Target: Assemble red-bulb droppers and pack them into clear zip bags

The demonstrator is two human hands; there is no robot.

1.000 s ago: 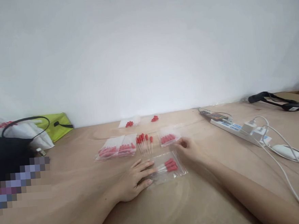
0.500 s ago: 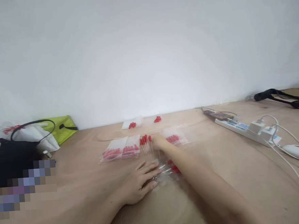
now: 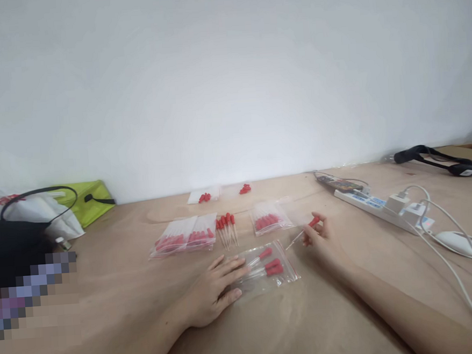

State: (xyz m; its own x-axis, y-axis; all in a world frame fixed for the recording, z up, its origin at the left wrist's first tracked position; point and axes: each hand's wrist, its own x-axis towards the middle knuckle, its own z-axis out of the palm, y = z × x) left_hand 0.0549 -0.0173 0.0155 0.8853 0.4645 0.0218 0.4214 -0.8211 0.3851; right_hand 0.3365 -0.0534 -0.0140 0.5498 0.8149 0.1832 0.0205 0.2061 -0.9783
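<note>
A clear zip bag (image 3: pixel 286 281) lies flat on the table with a few red-bulbed droppers (image 3: pixel 273 267) inside, their bulbs toward its red-edged right end. My left hand (image 3: pixel 217 289) rests flat on the bag's left part, fingers spread. Just right of the bag, my right hand (image 3: pixel 323 241) pinches a dropper (image 3: pixel 295 241) by its red bulb, its clear tip slanting down-left near the bag's edge. Beyond the bag lies a row of several loose droppers (image 3: pixel 228 231). Filled bags (image 3: pixel 175 236) are to the row's left, and another filled bag (image 3: pixel 269 218) is to its right.
Two small groups of red bulbs (image 3: pixel 204 198) lie near the wall, one on a white bag. A power strip (image 3: pixel 363 203) with white cables and a phone (image 3: pixel 337 183) are at right. A black strap-like device (image 3: pixel 437 160) sits far right; a green bag (image 3: pixel 96 205) stands left.
My right hand has moved from the loose row to the right of the bag, bringing a dropper with it. My left hand has stayed on the bag. The view has shifted slightly.
</note>
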